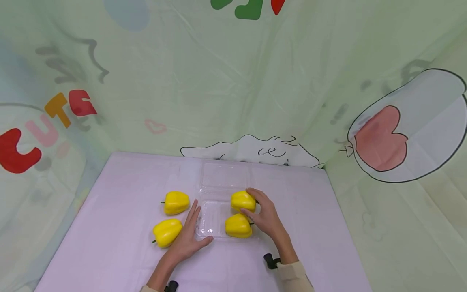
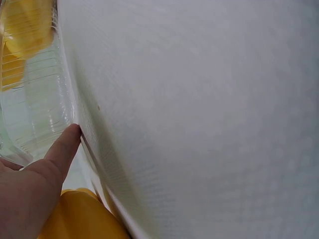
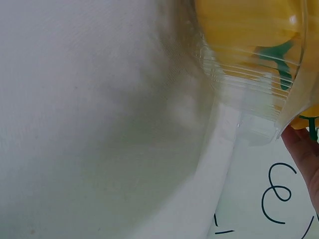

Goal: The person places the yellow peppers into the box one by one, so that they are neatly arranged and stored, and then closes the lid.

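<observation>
A clear plastic clamshell box [image 1: 215, 217] lies with its lid [image 1: 224, 176] folded back. On its right side are two yellow bell peppers, a near one [image 1: 238, 226] and a far one [image 1: 242, 201]. My right hand [image 1: 268, 217] grips the far pepper between thumb and fingers; in the right wrist view that hand [image 3: 304, 154] is mostly cut off by the frame edge. Along the box's left side my left hand [image 1: 187, 239] is spread, its fingers straight. In the left wrist view a fingertip of the left hand [image 2: 42, 184] touches the box wall [image 2: 45, 104].
Two more yellow bell peppers, one farther [image 1: 176, 202] and one nearer [image 1: 167, 232], lie on the table left of the box, the nearer one beside my left hand. A pale cloth covers the table [image 1: 310, 227]. Printed curtains [image 1: 204, 89] rise behind it and at both sides.
</observation>
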